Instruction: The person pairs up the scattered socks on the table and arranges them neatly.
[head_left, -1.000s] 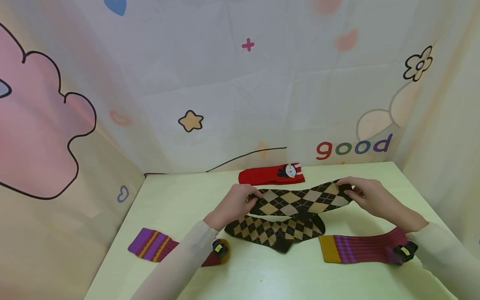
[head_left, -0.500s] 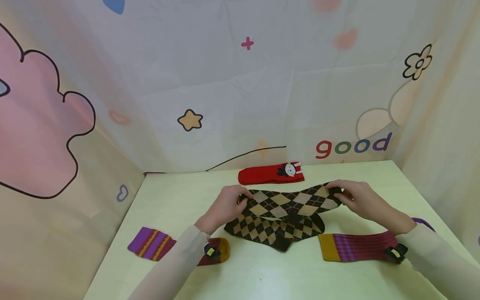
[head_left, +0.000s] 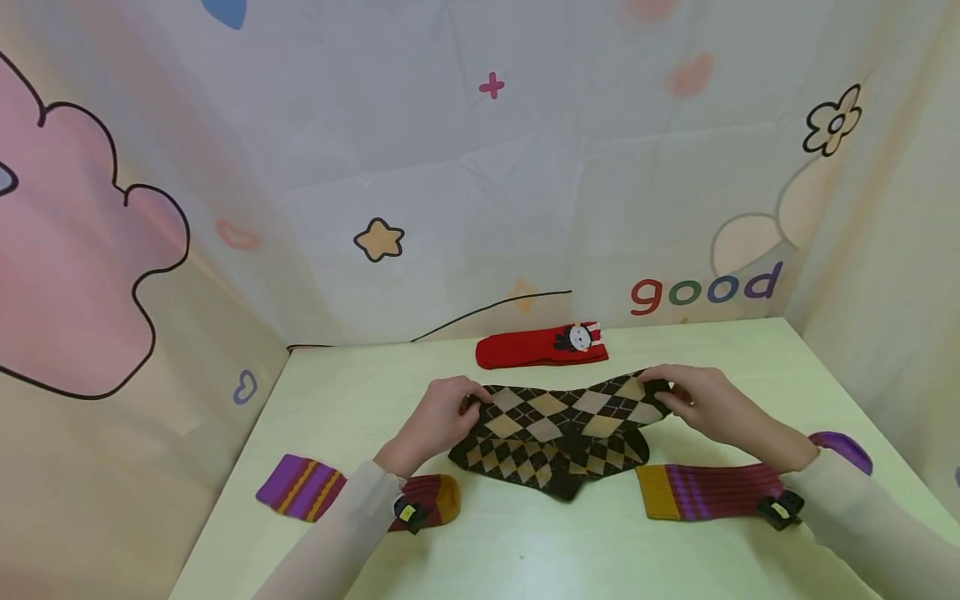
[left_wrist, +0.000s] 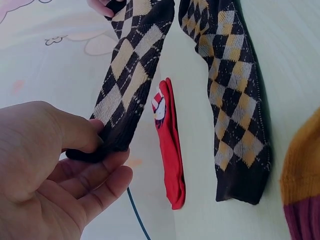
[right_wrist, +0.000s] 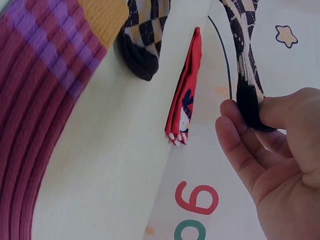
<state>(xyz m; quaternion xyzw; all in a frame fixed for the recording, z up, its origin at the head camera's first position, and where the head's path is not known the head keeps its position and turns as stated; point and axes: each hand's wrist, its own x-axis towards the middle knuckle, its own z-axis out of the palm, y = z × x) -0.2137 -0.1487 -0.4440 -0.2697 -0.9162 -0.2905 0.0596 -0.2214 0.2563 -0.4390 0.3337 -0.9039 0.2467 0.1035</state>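
Observation:
Stretched between both hands is a black, tan and grey argyle sock (head_left: 551, 412), raised above the table. My left hand (head_left: 446, 414) pinches its cuff end, which the left wrist view shows between thumb and fingers. At the other end, my right hand (head_left: 701, 400) pinches the dark toe, seen near the fingertips in the right wrist view. A second argyle sock (head_left: 525, 467) lies flat on the table just below, its upper edge partly covered by the raised one in the head view. In the left wrist view this lying sock (left_wrist: 235, 100) shows its dark cuff.
A red sock (head_left: 517, 348) with a white animal face lies at the table's back. Maroon socks with purple and mustard bands lie either side: the left sock (head_left: 300, 487) and right sock (head_left: 712, 492) are partly hidden by my forearms. A printed curtain (head_left: 450, 167) hangs behind the table (head_left: 525, 558).
Both hands have moved left and slightly toward me with the raised argyle sock, which now overlaps more of the lying one. The other socks have stayed put.

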